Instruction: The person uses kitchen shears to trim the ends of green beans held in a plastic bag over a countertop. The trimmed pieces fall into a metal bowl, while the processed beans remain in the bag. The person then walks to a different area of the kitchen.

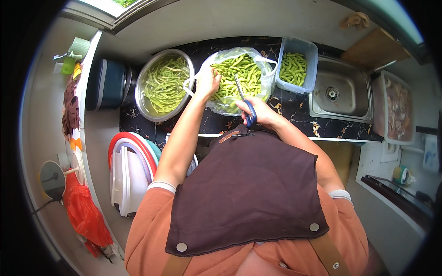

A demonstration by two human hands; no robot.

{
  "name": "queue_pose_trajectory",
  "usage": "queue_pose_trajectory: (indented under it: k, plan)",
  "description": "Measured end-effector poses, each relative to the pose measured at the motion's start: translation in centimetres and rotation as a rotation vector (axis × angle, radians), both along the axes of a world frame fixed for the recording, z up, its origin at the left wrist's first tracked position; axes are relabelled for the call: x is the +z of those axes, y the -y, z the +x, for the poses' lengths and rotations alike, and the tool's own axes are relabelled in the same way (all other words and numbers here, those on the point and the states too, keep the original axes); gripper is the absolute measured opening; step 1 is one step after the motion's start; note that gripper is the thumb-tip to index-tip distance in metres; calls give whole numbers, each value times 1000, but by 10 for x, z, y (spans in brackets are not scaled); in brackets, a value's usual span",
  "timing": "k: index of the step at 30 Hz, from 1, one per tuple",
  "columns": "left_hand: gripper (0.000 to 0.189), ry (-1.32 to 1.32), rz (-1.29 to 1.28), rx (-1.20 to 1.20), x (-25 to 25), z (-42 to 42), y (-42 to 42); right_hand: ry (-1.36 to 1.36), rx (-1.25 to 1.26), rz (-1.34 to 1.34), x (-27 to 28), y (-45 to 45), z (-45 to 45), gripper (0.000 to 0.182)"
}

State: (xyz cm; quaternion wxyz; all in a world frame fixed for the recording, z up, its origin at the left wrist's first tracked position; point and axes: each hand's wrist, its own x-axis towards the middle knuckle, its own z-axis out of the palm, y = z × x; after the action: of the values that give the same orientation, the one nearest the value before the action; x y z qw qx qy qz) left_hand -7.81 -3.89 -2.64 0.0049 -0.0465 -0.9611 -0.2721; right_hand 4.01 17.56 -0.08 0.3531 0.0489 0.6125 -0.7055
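Note:
A white plastic bag [268, 74] lies spread on the countertop, full of green edamame pods [250, 81]. My left hand [208, 82] is at the bag's left side, its fingers curled at the pods; whether a pod or the bag is pinched there is hidden. In my right hand [259, 109] are scissors [251, 112] with dark blue handles, their blades pointing into the pods. Left of the bag stands a steel basin [138, 95] of long thin green beans [165, 86]. On the right, a clear plastic tub [312, 65] holds more edamame pods [292, 70].
Beyond the tub, a steel sink [348, 86] is set into the black patterned countertop [290, 107]. A lidded bin [397, 107] stands at its right. A dark appliance [110, 84] is at the far left, above upright basins [114, 148]. A cutting board [376, 48] leans behind the sink.

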Motion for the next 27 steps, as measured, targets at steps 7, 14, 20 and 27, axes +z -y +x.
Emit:
queue_pose_trajectory:
  k: [7,14,20,27]
  plan:
    - [17,-14,-26,-66,38,35,-14,8,109,-31,8,8,-6,46]
    - [23,-205,-129,-44,35,58,-18,6,153,-57,-2,14,-10,49]
    - [25,-230,-49,-62,19,66,-16,32,140,-68,-5,17,-8,50]
    - [24,-221,-64,-94,18,69,-15,48,111,-41,0,15,-8,42]
